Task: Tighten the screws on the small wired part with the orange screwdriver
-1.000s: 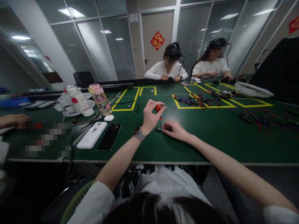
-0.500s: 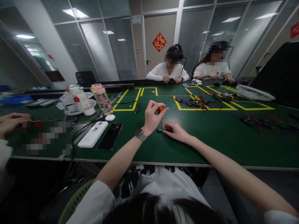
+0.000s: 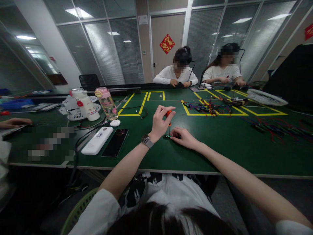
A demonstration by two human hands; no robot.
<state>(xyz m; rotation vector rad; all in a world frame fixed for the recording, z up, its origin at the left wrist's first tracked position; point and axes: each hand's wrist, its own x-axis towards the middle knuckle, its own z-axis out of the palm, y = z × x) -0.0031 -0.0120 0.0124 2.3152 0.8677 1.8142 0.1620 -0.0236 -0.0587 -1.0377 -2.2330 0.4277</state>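
My left hand [image 3: 160, 121] is curled around the orange handle of a screwdriver [image 3: 169, 124], which stands upright with its thin shaft pointing down. Below, the shaft's tip meets a small green circuit board [image 3: 167, 136] lying on the green table [image 3: 146, 156]. Fingers of my right hand [image 3: 182, 137] are closed on the board's right end, hiding that part of it. A watch [image 3: 147, 140] is on my left wrist.
Left of my arms lie a black phone [image 3: 115, 142], a white power bank [image 3: 97, 141] and a white earbud case [image 3: 115, 123]. Behind stands a drink bottle [image 3: 107, 102]. Wired boards [image 3: 207, 107] lie at right. Two people sit opposite; a person's hand [image 3: 17, 123] shows at far left.
My left fingers have shifted slightly around the screwdriver handle. My right hand stays on the circuit board. At far left, the neighbour's hands and red tool have moved.
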